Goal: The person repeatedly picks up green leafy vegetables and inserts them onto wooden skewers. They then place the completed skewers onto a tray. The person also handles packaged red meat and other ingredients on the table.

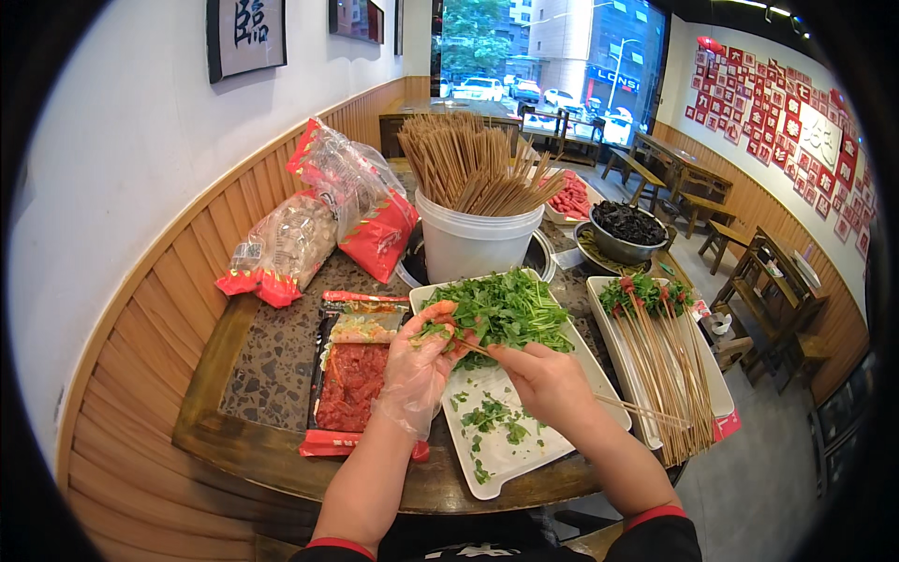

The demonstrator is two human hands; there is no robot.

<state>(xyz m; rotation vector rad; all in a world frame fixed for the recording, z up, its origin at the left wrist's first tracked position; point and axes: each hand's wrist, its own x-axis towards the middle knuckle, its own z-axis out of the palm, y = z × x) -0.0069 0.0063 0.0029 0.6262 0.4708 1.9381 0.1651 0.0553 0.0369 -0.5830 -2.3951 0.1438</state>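
My left hand [421,358], in a clear plastic glove, pinches cilantro leaves and a bit of red meat above a white tray [555,449]. My right hand [551,383] grips a thin bamboo skewer [474,347], whose front end meets the bundle in the left fingers. The exact spot where the tip enters is hidden. A heap of cilantro [523,309] fills the far half of the tray, and loose leaves lie nearer me. Left of it sits an opened red-and-black package of sliced red meat [351,386].
A second white tray [621,344] at right holds several skewers [664,365] tipped with meat and greens. Behind stands a white bucket [474,239] packed with bamboo skewers. Plastic food bags [298,239] lean by the wall; a metal bowl of black food [627,228] stands at back right.
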